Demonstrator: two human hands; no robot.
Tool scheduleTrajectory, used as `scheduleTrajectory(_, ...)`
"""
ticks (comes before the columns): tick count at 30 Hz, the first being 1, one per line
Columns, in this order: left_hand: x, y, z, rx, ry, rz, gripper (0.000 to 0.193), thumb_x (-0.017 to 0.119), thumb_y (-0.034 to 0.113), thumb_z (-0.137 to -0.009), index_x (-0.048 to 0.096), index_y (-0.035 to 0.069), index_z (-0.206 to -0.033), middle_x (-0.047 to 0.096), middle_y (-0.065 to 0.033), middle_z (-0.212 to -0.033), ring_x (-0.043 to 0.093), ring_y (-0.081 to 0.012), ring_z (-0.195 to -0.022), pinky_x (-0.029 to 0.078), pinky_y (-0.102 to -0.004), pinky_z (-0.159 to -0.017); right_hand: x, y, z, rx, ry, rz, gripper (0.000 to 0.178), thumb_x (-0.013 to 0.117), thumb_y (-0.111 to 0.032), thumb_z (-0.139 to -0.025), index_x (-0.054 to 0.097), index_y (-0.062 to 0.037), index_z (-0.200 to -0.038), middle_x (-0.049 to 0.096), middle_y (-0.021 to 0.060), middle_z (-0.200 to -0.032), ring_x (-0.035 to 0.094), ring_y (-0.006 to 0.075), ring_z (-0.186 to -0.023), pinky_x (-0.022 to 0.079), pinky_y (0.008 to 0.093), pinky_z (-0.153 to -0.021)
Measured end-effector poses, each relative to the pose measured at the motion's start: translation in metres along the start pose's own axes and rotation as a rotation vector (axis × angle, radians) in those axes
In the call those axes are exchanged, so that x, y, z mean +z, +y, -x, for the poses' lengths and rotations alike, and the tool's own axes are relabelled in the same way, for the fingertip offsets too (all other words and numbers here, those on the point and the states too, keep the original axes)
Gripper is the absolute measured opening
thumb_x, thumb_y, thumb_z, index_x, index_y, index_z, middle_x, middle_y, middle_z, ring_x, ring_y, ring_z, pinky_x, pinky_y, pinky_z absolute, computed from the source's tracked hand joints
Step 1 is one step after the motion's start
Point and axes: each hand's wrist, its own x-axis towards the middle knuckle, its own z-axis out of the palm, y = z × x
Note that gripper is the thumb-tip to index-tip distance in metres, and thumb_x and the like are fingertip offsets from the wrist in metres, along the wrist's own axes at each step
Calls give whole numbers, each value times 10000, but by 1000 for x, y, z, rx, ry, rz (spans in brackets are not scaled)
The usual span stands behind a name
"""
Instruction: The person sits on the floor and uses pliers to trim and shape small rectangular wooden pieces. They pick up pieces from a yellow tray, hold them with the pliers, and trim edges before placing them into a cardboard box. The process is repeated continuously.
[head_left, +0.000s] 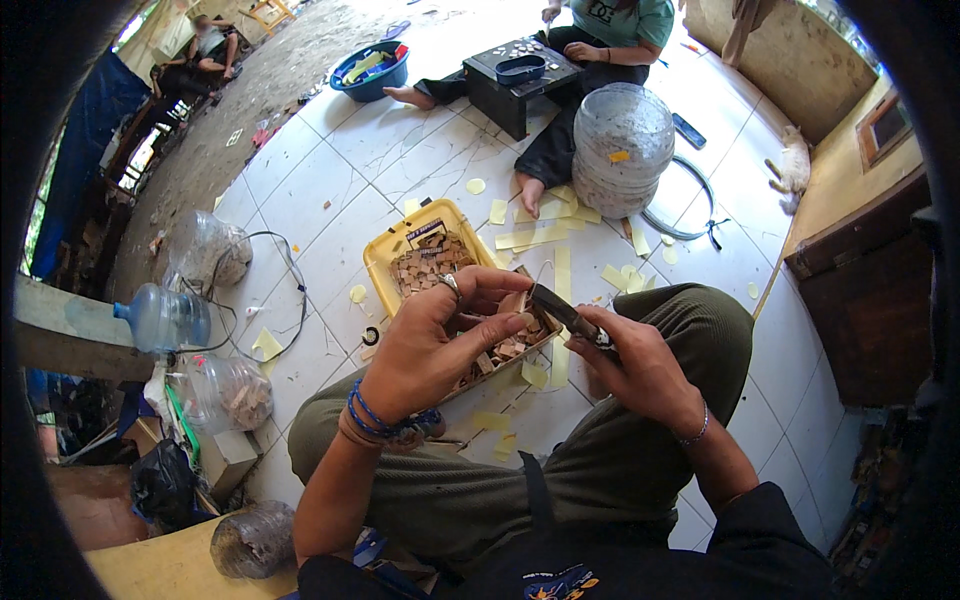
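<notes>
My left hand (425, 345) pinches a small wooden piece (515, 301) between thumb and fingers. In my right hand (640, 365) is a knife (562, 312) with a dark, curved blade, its tip against or very close to the piece. Just below both hands stands a shallow box (552, 338) of small wooden pieces, partly hidden by my left hand. Beyond it lies a yellow tray (376, 262) with more small wooden blocks.
Yellow paper strips (530, 238) and scraps litter the white tiles. Ahead, a person (625, 45) sits at a low black table (500, 95). Near it stand a clear plastic container (622, 140) and a blue basin (372, 88). Water bottles (168, 318) lie left; a cat (792, 170) rests right.
</notes>
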Motion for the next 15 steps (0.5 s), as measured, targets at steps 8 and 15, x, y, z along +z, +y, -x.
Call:
scheduleTrajectory(8,2,-6,1,45,22,-30,309,687,92,-1017,653,-13,-1306,749,-82,-1125,699,-104,-1032,561,-273,-908,0,4,3,-12,-88,42,332,725,-120,-970,604,-4,-1256,719,200,-954,739,358,-829,558,419,-735)
scheduleTrajectory(15,8,-5,-4,47,58,-99,311,711,111,-999,664,47,-1299,730,-45,-1147,663,-94,-994,536,-269,-881,-1,1,2,140,38,-181,298,645,-186,-1038,604,-62,-1306,699,162,-942,630,240,-759,495,374,-704)
